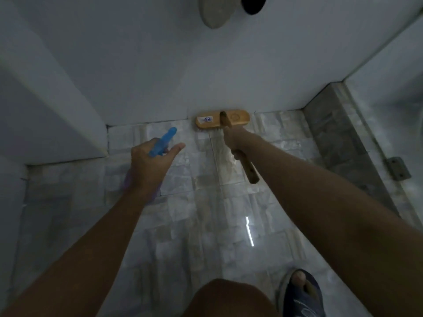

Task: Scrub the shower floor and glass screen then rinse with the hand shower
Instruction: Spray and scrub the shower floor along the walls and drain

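Observation:
A wooden scrub brush [223, 119] lies with its bristles on the tiled shower floor [201, 220], hard against the back wall. My right hand [235, 139] grips its wooden handle, whose free end sticks out below the fist. My left hand [150, 161] holds a spray bottle with a blue trigger head [163, 141]; the index finger points forward, and the purple body shows below the wrist. The glass screen [389, 72] stands at the right.
White walls close the shower at the back and left, with a step in the left wall. A grey stone kerb [338, 133] and a metal hinge [397, 168] run along the right. A round shower head [216, 10] hangs above. My sandalled foot [299, 294] is at the bottom.

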